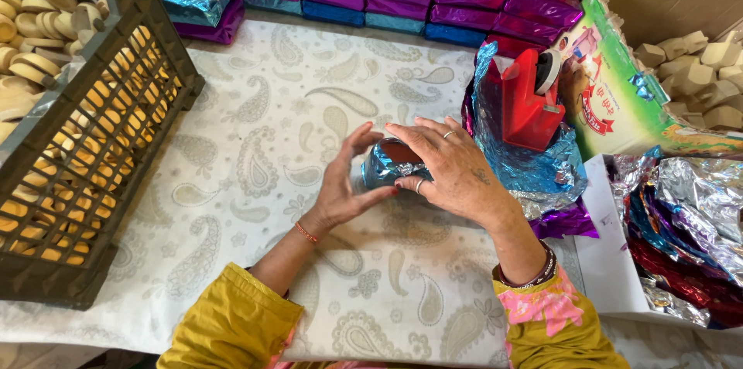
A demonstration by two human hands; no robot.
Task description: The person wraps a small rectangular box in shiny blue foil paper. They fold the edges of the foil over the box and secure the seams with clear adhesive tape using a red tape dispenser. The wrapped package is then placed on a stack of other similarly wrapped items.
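Right now I have a small bar [393, 162] half wrapped in blue foil, held just above the patterned cloth [255, 145]. My left hand [344, 183] cups its near side, fingers curled; my right hand [449, 172] lies over it, fingertips pressing foil down. Just right of the bar stands a red tape dispenser [526, 102] on loose foil sheets [534, 168]; well left, a dark crate [116, 137].

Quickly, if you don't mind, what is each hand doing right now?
Left hand: closed around the blue foil-wrapped block, gripping its left side.
Right hand: closed on the same block, fingers pressing the foil over its top.
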